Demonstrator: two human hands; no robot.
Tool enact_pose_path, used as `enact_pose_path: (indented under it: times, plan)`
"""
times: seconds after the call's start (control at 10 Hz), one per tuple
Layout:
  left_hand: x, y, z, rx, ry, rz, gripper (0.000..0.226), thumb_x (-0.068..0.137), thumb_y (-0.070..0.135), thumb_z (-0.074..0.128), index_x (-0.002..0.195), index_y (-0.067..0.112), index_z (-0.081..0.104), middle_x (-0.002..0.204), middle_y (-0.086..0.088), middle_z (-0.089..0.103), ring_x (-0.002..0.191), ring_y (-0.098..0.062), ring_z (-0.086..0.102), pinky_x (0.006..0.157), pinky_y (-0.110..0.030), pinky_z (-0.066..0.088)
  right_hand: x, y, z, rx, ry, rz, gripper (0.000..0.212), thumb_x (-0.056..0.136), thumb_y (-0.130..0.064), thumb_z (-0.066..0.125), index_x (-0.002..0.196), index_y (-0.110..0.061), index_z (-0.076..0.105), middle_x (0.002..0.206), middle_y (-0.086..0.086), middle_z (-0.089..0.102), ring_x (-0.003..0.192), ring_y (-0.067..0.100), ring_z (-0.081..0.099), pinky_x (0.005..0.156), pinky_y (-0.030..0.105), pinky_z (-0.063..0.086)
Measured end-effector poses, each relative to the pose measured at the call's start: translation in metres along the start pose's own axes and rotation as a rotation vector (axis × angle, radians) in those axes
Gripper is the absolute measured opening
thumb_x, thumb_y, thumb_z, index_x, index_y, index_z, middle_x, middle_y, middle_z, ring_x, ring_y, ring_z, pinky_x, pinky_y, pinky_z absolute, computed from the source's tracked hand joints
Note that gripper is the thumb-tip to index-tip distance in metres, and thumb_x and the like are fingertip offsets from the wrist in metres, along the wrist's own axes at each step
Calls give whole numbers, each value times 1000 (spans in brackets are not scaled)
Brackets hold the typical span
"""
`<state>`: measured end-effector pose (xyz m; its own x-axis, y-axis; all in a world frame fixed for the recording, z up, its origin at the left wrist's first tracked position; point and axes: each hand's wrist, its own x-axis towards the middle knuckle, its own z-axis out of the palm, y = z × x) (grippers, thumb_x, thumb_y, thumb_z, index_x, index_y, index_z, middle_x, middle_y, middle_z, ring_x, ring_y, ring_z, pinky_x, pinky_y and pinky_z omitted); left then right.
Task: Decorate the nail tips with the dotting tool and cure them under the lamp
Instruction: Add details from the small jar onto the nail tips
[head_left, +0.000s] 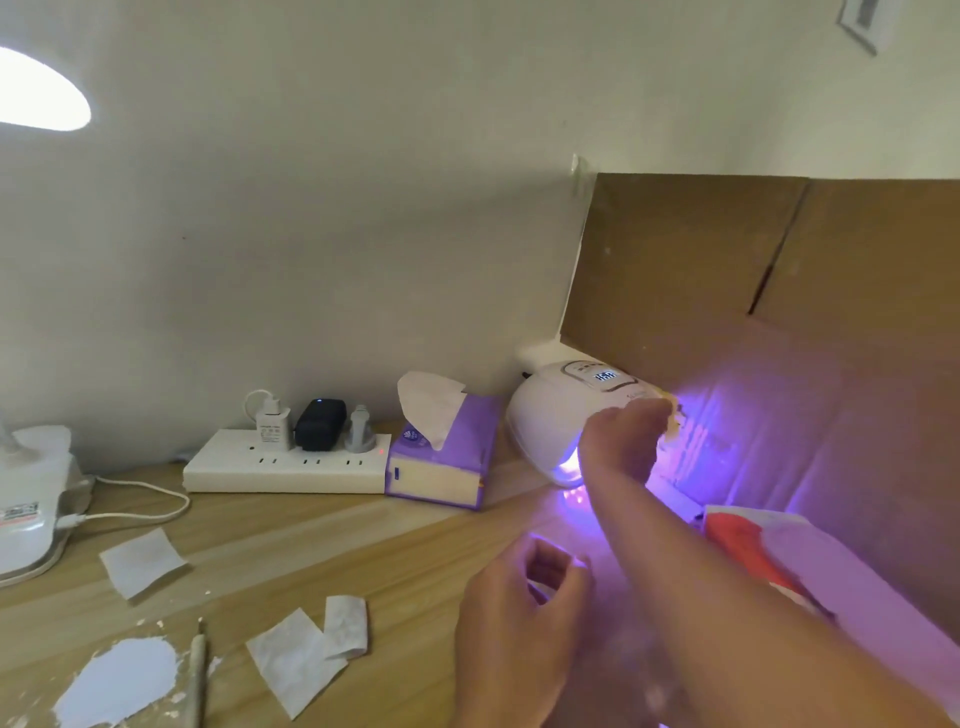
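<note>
Nail tips: a small yellowish piece, blurred, is pinched at the fingertips of the right hand. It is taken to be the tips; how many there are cannot be told. It is held at the mouth of the lamp, at the 3 o'clock side of the dome, in the violet glow.

Handling, judged: very light, thin, stiff plastic. Probably slick, and smeared easily while the decoration is uncured. Best held by the edges or the underside, with the painted face left untouched. Little grip force is needed, and a drop or a flick seems the main risk.

Left hand: at 7 o'clock from the tips, low over the surface, fingers curled. Whether anything is held cannot be told.

The lamp is lit and its display is on, though the digits are unreadable. Cardboard stands behind, from 12 to 3 o'clock.

Further out at 9 o'clock, a tissue box is noted, then a power strip. At 8 o'clock, well apart, the dotting tool lies beside a white smear, with paper squares nearby.
</note>
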<state>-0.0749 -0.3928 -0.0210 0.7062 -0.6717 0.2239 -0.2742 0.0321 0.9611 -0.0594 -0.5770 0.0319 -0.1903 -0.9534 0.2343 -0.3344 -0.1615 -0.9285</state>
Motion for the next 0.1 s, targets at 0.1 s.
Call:
enact_pose_path:
  times: [0.1]
  plan:
    - [-1, 1, 0, -47, 3, -8, 16, 81, 30, 75, 69, 25, 67, 60, 19, 64, 48, -1, 48, 52, -18, 38, -11, 15, 1, 16, 42, 96, 28, 97, -1, 39, 125, -2, 42, 133, 22, 47, 118, 45, 53, 85, 45, 41]
